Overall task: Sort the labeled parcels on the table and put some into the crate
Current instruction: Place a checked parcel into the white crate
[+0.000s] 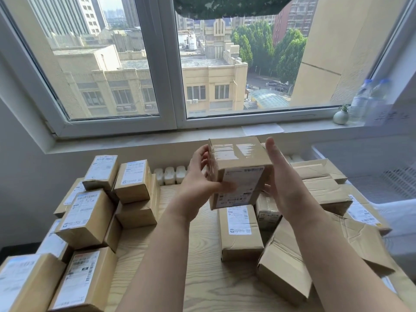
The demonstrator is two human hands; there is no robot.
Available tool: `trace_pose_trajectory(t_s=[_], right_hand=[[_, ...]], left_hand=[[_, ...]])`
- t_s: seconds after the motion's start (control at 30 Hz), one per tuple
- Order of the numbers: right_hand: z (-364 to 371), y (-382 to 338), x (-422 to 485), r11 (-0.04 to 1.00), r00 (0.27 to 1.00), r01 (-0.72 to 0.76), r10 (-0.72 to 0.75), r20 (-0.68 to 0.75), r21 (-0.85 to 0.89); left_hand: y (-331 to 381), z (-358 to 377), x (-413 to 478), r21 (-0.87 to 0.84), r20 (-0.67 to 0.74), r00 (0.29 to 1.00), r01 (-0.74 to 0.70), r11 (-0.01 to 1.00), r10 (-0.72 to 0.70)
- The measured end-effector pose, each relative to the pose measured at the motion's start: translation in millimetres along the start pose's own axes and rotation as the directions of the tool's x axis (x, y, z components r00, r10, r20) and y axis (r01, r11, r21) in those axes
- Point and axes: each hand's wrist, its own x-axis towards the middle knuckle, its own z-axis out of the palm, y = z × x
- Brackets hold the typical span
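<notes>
Nearest, stacked labeled parcels (pixel 83 282) crowd the left edge of the bench (pixel 191 266). One parcel (pixel 238 174) is held above mid-bench, label toward the person. The left hand (pixel 198 179) has its grip curled round the parcel's left side, thumb on the label. The right hand (pixel 281 176) has straight fingers, palm pressed against the right side.

On the held parcel (pixel 236 163) the label (pixel 242 188) carries print too small to read, and the left hand (pixel 198 179) has a blurred thumb across it. This parcel covers the far end of a flat parcel (pixel 239 230) lying below it. The frame edge cuts the lower-left parcel (pixel 20 282) and the white crate (pixel 400 181); the water bottles (pixel 365 102) at far right are blurred.
</notes>
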Motion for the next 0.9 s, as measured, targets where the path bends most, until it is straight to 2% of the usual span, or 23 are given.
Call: trace_pose_trajectory(t_s=[0.13,0.3,0.6,0.73,0.9], right_hand=[[3.3,-0.9,-1.4,1.000,0.999,0.010,-0.009,-0.037,0.018],[8.9,1.5,-2.4,0.991,0.993,0.038,-0.023,-0.117,0.129],[11.4,-7.7,-2.1,0.976,0.991,0.066,-0.041,-0.124,0.206],[11.6,-9.8,-0.2,0.979,0.989,0.085,-0.061,-0.136,0.183],[7.0,-3.8,2.5,0.999,0.994,0.007,-0.002,-0.105,0.043]], left_hand=[[0.5,5.8,-3.6,0.053,0.019,0.999,-0.041,0.998,0.040],[1.4,7.7,-3.3,0.126,0.019,0.997,-0.078,0.989,0.076],[7.1,13.8,-3.7,0.168,-0.020,0.984,-0.174,0.970,0.179],[9.4,13.4,-1.8,0.169,-0.027,0.986,-0.159,0.973,0.166],[10.4,7.1,2.3,0.159,-0.042,0.994,-0.096,0.983,0.104]])
